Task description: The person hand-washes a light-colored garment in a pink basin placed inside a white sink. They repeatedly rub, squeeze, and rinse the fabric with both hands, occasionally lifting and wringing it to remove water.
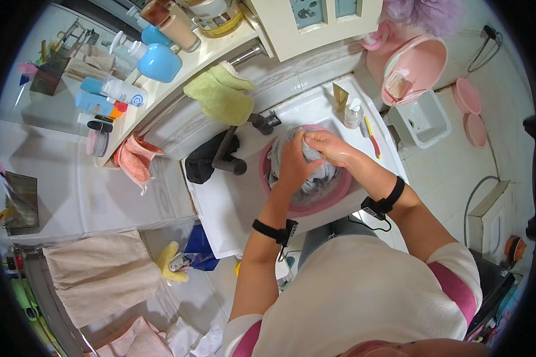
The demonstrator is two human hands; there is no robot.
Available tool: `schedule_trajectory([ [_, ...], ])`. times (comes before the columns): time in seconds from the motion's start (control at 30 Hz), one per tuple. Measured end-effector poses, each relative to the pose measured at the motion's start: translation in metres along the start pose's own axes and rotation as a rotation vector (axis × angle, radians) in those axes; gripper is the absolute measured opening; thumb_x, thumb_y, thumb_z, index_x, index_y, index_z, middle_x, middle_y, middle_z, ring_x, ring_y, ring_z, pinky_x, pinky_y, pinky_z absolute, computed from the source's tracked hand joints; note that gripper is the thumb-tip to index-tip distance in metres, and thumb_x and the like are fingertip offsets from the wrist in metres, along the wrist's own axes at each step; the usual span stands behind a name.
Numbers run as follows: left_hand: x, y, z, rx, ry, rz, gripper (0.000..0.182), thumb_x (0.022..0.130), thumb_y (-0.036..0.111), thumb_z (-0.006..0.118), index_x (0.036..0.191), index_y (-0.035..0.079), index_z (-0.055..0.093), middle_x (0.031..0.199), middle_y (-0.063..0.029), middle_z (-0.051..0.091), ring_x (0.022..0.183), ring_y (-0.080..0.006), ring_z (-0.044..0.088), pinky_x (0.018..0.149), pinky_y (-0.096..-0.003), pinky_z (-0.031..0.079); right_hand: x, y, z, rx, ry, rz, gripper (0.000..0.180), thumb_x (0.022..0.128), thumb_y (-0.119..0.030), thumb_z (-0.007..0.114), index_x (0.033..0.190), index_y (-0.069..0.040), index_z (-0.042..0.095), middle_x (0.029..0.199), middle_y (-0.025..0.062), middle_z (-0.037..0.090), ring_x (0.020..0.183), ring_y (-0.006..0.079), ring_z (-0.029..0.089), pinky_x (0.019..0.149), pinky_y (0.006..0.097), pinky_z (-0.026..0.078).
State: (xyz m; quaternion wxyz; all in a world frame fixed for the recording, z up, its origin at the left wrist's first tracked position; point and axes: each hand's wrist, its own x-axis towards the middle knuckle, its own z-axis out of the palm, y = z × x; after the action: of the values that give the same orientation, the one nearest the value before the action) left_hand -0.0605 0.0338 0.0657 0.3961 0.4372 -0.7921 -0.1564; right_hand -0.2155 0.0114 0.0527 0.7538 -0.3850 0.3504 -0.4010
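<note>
A pink plastic basin [310, 209] stands in the white washbasin [245, 201], with wet grey cloth [324, 180] bunched in soapy water inside it. Over the basin, my left hand [295, 161] grips part of this cloth. My right hand [329, 147] holds the same cloth from the other side, the fingers of both hands close together. Some of the gripped cloth is hidden behind the hands. Just left of the basin is the dark faucet [230, 166], its lever end [265, 122] near the wall.
A black cloth [201, 160] lies on the washbasin's left side. On its right rim are a clear pump bottle [353, 115], a gold tube [340, 97] and a red-and-yellow brush [372, 138]. A green towel [223, 93] hangs above the faucet. Bottles, including a blue one [158, 62], crowd the shelf.
</note>
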Motion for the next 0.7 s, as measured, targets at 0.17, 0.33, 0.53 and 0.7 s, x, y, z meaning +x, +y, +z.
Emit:
schedule_trajectory([
  [0.17,0.009,0.012,-0.018,0.146,-0.088,-0.282,0.023,0.063,0.009,0.067,0.082,0.005,0.055,0.078,-0.0129,0.058,0.075,-0.0292,0.056,0.063,-0.0378,0.043,-0.009,0.016,-0.008,-0.567,-0.032,-0.171,0.02,0.071,-0.012,0.065,0.086,-0.007,0.054,0.082,-0.0011,0.053,0.08,0.0095,0.048,0.072,0.0248,0.04],
  [0.33,0.028,0.054,-0.056,-0.04,0.234,-0.17,0.015,0.064,0.005,0.065,0.074,0.005,0.054,0.068,-0.0116,0.056,0.064,-0.026,0.055,0.057,-0.0325,0.042,-0.028,0.024,0.004,-0.853,-0.037,-0.34,0.032,0.063,-0.007,0.068,0.09,-0.004,0.051,0.082,0.0076,0.05,0.081,0.0225,0.05,0.072,0.0303,0.041],
  [0.53,0.043,0.1,-0.099,-0.494,0.643,-0.018,0.013,0.068,0.005,0.063,0.074,0.002,0.051,0.073,-0.0077,0.056,0.065,-0.0146,0.053,0.058,-0.0269,0.042,-0.035,-0.015,0.03,-0.981,-0.004,-0.597,0.027,0.063,-0.008,0.067,0.084,-0.001,0.051,0.083,0.0112,0.049,0.083,0.0288,0.048,0.073,0.0347,0.039],
  [0.7,0.042,0.053,-0.105,-0.673,0.655,-0.229,0.007,0.078,0.004,0.054,0.081,0.001,0.049,0.081,-0.0087,0.057,0.074,-0.0152,0.053,0.07,-0.0266,0.042,-0.033,-0.014,0.007,-0.785,-0.184,-0.628,0.016,0.071,-0.012,0.063,0.075,-0.001,0.053,0.089,0.0089,0.051,0.083,0.0221,0.049,0.074,0.0303,0.038],
])
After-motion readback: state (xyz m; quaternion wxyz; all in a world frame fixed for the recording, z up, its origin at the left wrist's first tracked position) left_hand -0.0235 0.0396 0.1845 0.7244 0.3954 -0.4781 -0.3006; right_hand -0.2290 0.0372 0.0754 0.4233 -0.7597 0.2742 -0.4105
